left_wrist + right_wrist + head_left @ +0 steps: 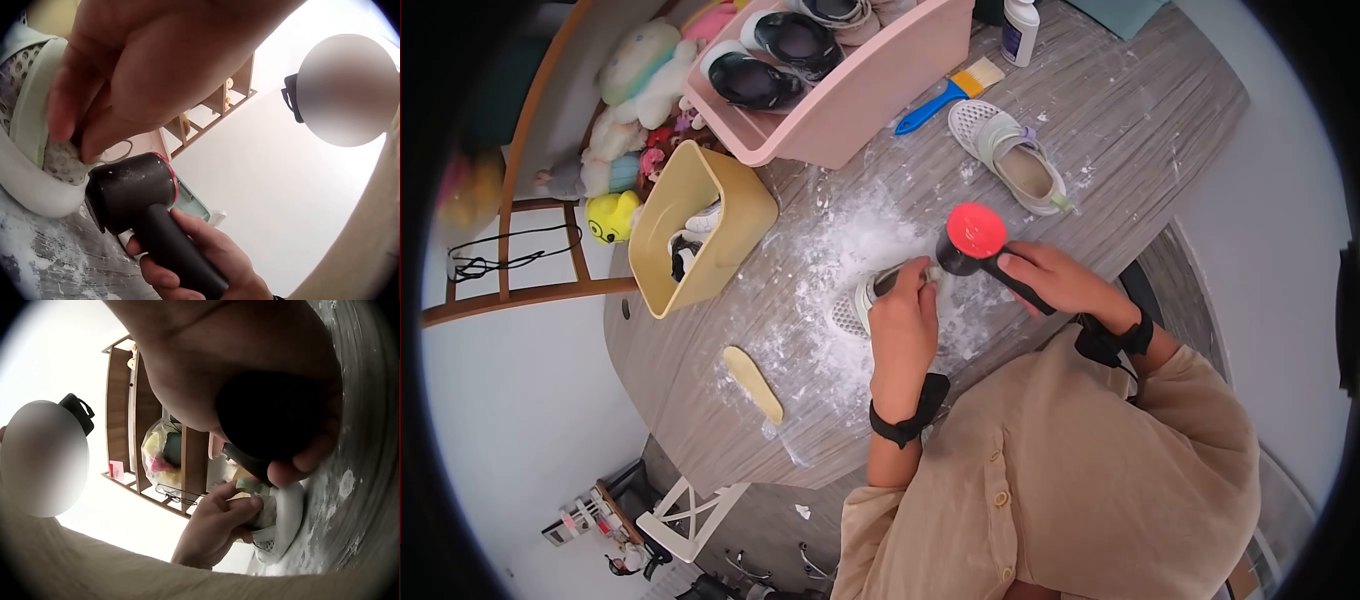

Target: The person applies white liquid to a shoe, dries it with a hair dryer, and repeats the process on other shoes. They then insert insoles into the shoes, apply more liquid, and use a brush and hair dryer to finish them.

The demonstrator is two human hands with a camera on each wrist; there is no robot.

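Head view: the left hand (903, 325) bends over a small pale shoe with a perforated pattern and a light green strap (848, 316), its thumb and fingers curled onto the shoe's upper around the opening. The shoe sits on the grey wood-grain table (1130, 120), within a wide scatter of white powder (865, 232). The right hand (1055, 280) grips the handle of a black handheld device with a round red-capped head (956, 257), its fingers wrapped round the grip. The left wrist view shows the device's dark head right by the shoe's white sole edge; whether the two touch, I cannot tell. The right wrist view also shows the left thumb and fingers closed on the shoe.

Beyond the device lies a second pale perforated shoe with light green trim (990, 138), apart from both hands. Near it is a flat brush with a blue handle and cream bristles (945, 100), and a white plastic bottle with a dark label (1020, 35) stands farther off. A pink plastic bin (880, 90) holds several shoes, some with shiny black surfaces. Just beside it, a yellow plastic bin (745, 200) contains black-and-white items partly hidden by its walls. A cream insole (753, 384) lies alone on the powder-dusted table, left of the left hand.
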